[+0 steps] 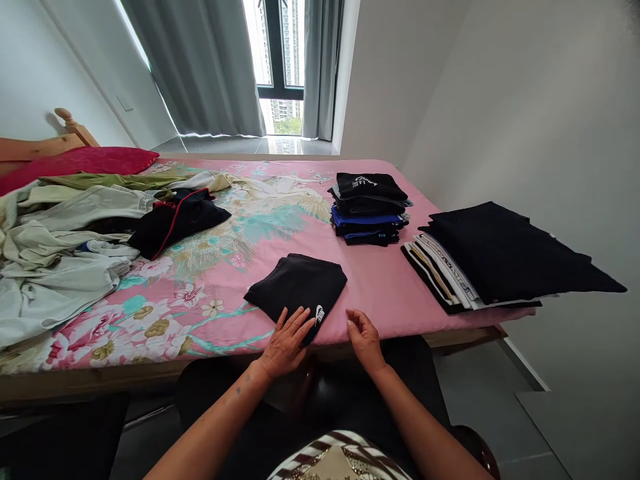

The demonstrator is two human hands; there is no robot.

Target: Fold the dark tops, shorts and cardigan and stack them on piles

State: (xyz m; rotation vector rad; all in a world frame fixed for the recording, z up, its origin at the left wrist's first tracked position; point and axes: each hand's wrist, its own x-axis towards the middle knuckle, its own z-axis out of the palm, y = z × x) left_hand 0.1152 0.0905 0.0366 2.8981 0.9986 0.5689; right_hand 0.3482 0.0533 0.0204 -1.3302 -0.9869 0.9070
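Note:
A folded black garment point(295, 283) with a white Nike logo lies on the bed's near edge, in the middle of the view. My left hand point(287, 343) rests flat on its lower part, fingers stretched out and holding nothing. To the right of the garment, apart from it, my right hand point(365, 340) hovers at the bed's edge with fingers loosely bent. Nothing shows between those fingers.
A pile of folded dark and blue clothes point(370, 207) stands farther back. At the right is a wider stack topped with black garments point(505, 253). Loose, crumpled clothes point(85, 227) cover the left of the pink floral bedsheet point(280, 240), near a red pillow point(100, 160).

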